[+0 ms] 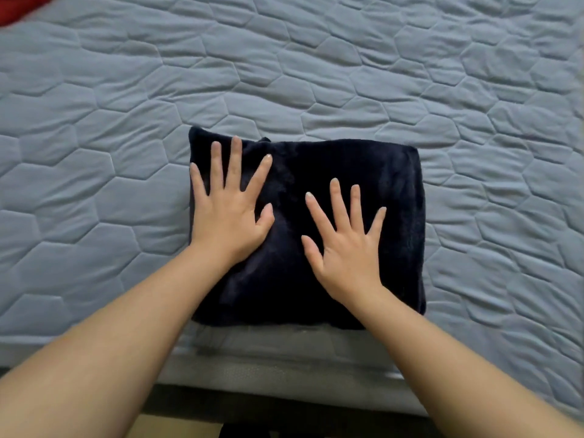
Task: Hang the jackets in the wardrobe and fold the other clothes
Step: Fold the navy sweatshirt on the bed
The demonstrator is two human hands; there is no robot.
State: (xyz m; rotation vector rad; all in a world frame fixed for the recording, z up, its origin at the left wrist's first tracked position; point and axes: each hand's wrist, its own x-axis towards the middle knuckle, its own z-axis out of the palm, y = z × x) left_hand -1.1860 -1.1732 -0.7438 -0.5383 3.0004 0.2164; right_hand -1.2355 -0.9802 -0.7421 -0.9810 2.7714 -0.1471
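A dark navy garment [363, 172], folded into a thick rectangle, lies on the grey-blue quilted bed [316, 74] close to its near edge. My left hand [229, 213] rests flat on the garment's left part with the fingers spread. My right hand [343, 245] lies flat on its middle, fingers spread too. Neither hand grips the cloth; both palms press down on top of it. My bare forearms cover part of the garment's near edge.
A bit of red cloth [19, 7] shows at the far left corner of the bed. The bed's near edge [284, 374] runs across the bottom, with dark floor below it. Open quilt surrounds the garment on all other sides.
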